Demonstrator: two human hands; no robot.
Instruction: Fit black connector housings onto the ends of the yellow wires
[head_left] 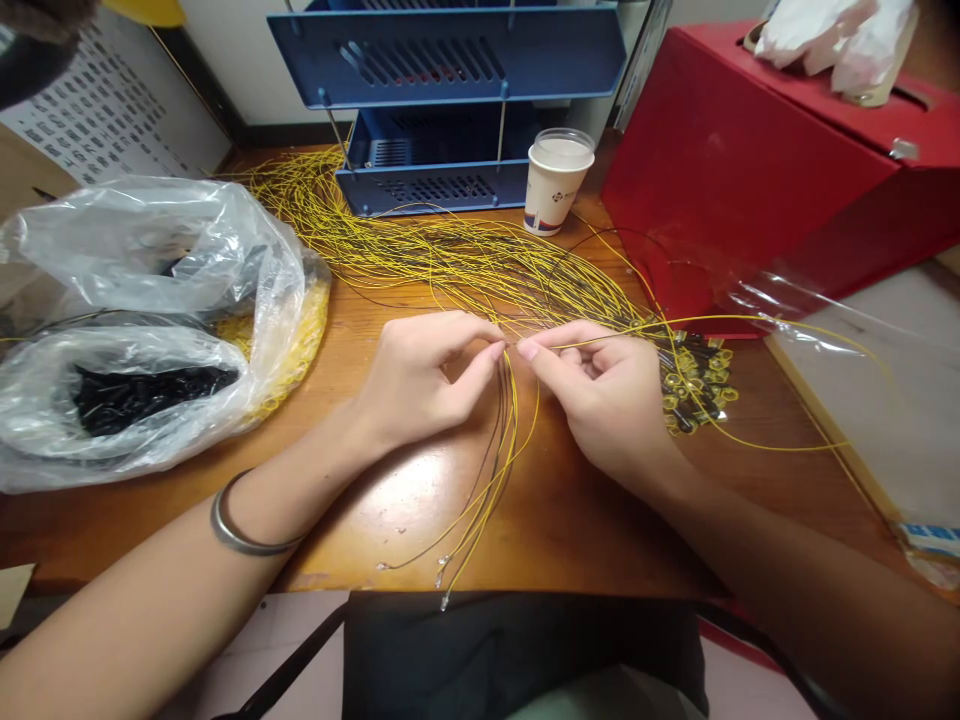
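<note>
At the middle of the table, my left hand (427, 375) is closed, thumb and fingertip pinching thin wires (511, 400). Those yellow and dark wires hang down toward the front edge, with small metal terminals (442, 575) at their ends. Just to the right, my right hand (611, 390) pinches a yellow wire (720, 320) that loops out to the right. The fingertips of both hands are only a small gap apart. Behind them lies a large bundle of yellow and black wires (450, 250). Ring-ended parts (697, 385) are piled beside my right hand.
Clear plastic bags (285, 260) with black pieces (150, 395) and yellow wire stand at left. A blue tray rack (450, 60) and a paper cup (555, 185) are at the back. A red box (750, 160) occupies the right, near a pale panel (885, 370).
</note>
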